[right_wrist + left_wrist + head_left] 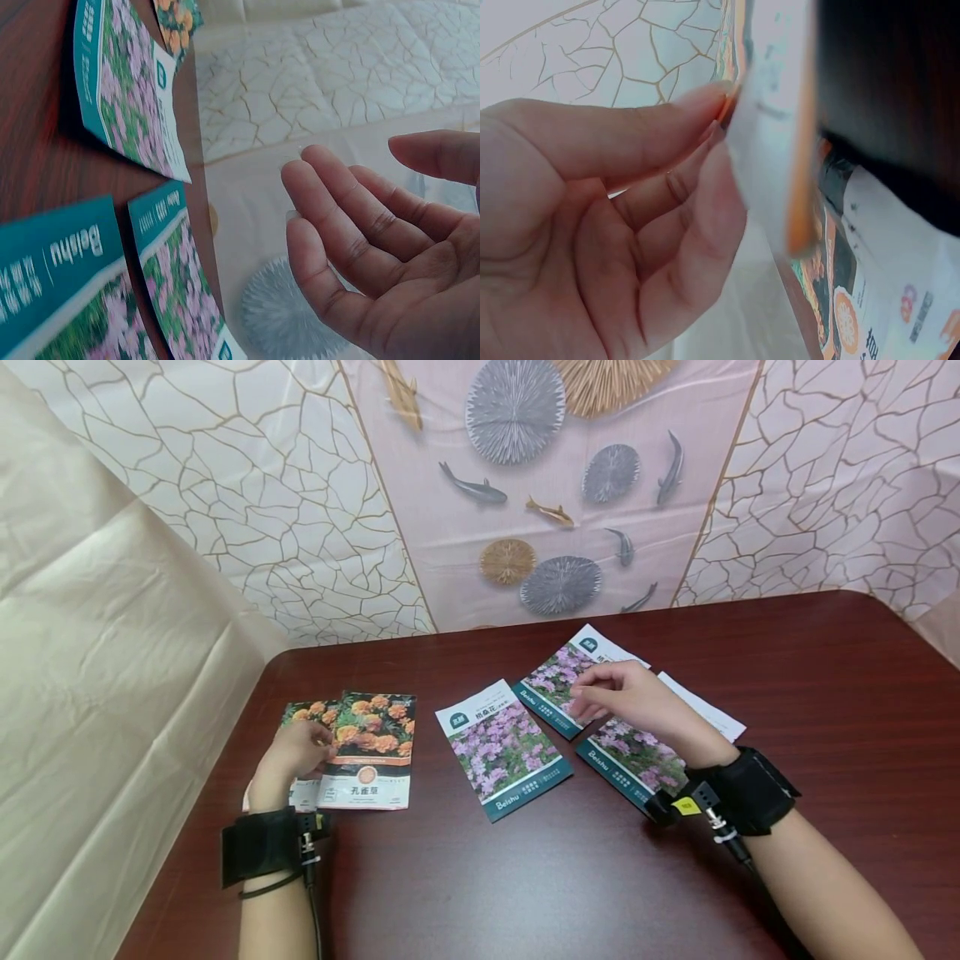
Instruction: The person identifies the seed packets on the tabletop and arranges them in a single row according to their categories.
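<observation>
Head view shows my right hand (633,697) hovering over the purple-flower seed packets on the dark wooden table (825,693); its fingers hang loosely curved and slightly apart, holding nothing, which the right wrist view confirms; the fingertips point leftward at the far purple packet (558,681), whose long axis runs diagonally away from me toward the right; I cannot tell whether they touch it; the near purple packet (633,768) lies partly under my palm and wrist; the middle purple packet (504,750) lies further left, between my hands; my left hand (296,756) pinches the edge of an orange-flower packet (371,752), thumb against fingers, in the left wrist view; so the right hand is the nearer one to the purple packets.
</observation>
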{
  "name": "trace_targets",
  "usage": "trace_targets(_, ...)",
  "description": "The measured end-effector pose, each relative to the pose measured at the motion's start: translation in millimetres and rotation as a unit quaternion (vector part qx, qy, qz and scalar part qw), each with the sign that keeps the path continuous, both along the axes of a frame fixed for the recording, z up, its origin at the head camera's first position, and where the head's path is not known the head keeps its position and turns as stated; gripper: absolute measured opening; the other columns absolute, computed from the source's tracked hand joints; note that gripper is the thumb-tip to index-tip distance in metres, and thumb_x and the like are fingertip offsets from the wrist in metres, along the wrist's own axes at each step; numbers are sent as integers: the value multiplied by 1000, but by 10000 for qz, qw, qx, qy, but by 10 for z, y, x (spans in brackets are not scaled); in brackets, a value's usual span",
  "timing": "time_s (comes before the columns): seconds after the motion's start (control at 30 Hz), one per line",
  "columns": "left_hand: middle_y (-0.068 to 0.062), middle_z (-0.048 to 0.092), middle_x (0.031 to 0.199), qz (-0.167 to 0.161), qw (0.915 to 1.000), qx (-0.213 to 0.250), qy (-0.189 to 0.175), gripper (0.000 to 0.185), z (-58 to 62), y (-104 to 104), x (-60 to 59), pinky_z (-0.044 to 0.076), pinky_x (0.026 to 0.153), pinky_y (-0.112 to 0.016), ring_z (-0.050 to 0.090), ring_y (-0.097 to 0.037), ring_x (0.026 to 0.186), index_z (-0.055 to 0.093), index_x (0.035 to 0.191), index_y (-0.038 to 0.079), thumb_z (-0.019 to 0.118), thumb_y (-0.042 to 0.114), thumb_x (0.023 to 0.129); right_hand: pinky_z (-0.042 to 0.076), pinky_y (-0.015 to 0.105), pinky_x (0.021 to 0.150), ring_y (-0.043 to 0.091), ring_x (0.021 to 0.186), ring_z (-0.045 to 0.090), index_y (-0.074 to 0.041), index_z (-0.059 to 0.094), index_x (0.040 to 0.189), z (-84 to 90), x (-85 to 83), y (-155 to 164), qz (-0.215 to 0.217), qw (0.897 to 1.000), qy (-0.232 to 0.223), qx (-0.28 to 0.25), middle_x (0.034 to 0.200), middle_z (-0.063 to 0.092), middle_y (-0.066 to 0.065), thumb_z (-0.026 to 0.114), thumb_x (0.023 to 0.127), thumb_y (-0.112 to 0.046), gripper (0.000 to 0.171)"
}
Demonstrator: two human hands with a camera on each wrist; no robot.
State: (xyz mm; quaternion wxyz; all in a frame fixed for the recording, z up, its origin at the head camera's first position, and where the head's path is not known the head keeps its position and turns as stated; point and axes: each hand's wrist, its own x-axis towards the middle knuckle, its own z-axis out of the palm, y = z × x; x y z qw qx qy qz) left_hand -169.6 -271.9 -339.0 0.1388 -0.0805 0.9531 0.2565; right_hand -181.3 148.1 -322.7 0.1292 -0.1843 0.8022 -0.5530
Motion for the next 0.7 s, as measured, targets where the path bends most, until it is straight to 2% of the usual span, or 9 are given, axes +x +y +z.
trace_targets(0.2, -18, 58, 82, 81, 9998, -143, -68, 24, -44, 30, -20, 53, 56, -31, 57, -20, 61, 58, 107, -8, 58, -3, 83, 51, 43, 75, 31, 80, 64, 3, 62, 100, 12, -15, 130, -34, 9998, 145, 147, 84, 66, 17, 54, 93, -19, 25)
trace_targets(0.4, -20, 57, 88, -12, 9995, -304, -114, 30, -60, 58, -39, 50, 53, -28, 54, -21, 61, 58, 111, -8, 60, -3, 82, 52, 38, 75, 24, 78, 65, 5, 62, 101, 43, -4, 191, -10, 9992, 310, 246, 84, 66, 16, 53, 94, -16, 24)
trace_targets(0.7, -18, 60, 87, -12, 9990, -394, -225, 30, -53, 102, -46, 51, 55, -29, 55, -19, 60, 57, 111, -8, 62, 1, 83, 51, 39, 76, 27, 79, 64, 5, 61, 100, 32, -13, 205, 5, 9991, 238, 342, 85, 65, 17, 51, 95, -15, 23)
